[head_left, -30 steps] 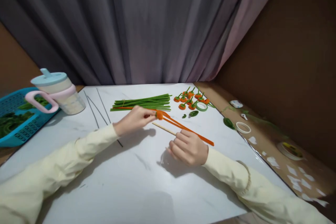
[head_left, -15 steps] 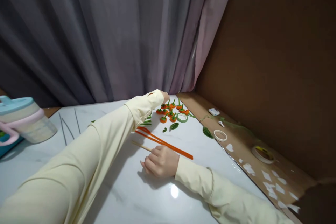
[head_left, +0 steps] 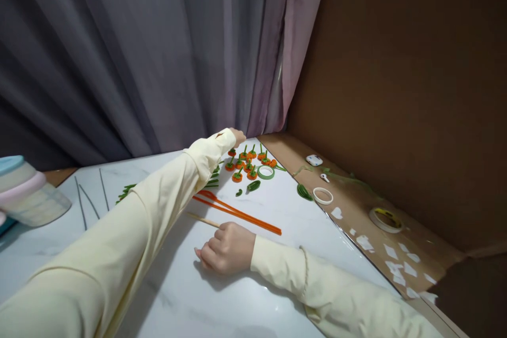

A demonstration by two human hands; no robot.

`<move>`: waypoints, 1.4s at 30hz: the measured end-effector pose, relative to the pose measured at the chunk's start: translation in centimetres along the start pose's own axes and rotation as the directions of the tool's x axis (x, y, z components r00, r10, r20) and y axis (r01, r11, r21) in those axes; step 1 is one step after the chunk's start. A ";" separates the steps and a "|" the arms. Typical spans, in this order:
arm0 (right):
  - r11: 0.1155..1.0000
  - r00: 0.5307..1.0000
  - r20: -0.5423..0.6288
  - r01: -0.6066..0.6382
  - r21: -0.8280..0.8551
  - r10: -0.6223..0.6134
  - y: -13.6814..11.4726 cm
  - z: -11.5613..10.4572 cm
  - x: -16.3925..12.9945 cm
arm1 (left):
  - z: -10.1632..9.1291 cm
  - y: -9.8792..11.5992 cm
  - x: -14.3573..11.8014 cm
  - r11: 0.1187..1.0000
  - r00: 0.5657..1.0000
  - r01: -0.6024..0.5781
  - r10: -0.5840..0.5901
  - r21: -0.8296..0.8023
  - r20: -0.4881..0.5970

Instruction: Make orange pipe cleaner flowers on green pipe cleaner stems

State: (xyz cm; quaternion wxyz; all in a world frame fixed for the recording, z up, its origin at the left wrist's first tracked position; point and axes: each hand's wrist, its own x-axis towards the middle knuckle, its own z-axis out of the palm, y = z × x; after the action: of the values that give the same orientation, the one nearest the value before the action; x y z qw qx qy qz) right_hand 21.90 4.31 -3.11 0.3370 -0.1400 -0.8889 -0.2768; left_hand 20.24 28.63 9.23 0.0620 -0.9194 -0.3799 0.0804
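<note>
1. On the glossy white marble-patterned table (head_left: 222,306), the left hand (head_left: 238,136) reaches to the far edge, at the cluster of small orange pipe-cleaner flowers with green stems (head_left: 247,161); its sleeve hides the fingers, so I cannot tell its grip.
2. The right hand (head_left: 224,247) rests curled in a loose fist, touching the near end of a thin wooden stick (head_left: 202,219).
3. Long orange pipe cleaners (head_left: 237,213) lie just beyond the stick.
4. A green tape ring (head_left: 265,171) sits beside the flowers.
5. Grey pleated curtains (head_left: 130,53) hang behind; a brown cardboard wall (head_left: 396,79) closes the right side.
6. A translucent cup with pale blue lid (head_left: 26,190) stands far left.
</note>
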 end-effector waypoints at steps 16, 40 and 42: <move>0.953 0.954 0.060 -0.298 0.055 0.295 0.7 -0.5 -0.4 | 2.5 1.8 -21.2 0.989 0.862 -0.086 0.134 0.118 -0.489; 0.701 0.369 0.824 -0.711 -0.047 0.430 6.6 -2.9 2.1 | 14.2 5.1 -33.5 0.889 0.582 -0.448 0.368 0.092 -0.725; 0.681 0.347 0.866 -0.732 0.011 0.360 6.6 -4.2 3.1 | 13.6 5.4 -33.6 0.906 0.647 -0.418 0.248 -0.063 -0.721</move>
State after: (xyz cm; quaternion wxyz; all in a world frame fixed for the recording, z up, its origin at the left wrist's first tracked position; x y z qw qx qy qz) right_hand 24.69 7.33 4.23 -0.0142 -0.4743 -0.8689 0.1410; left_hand -2.15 1.77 -1.69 0.0810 -0.9354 -0.1577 -0.3058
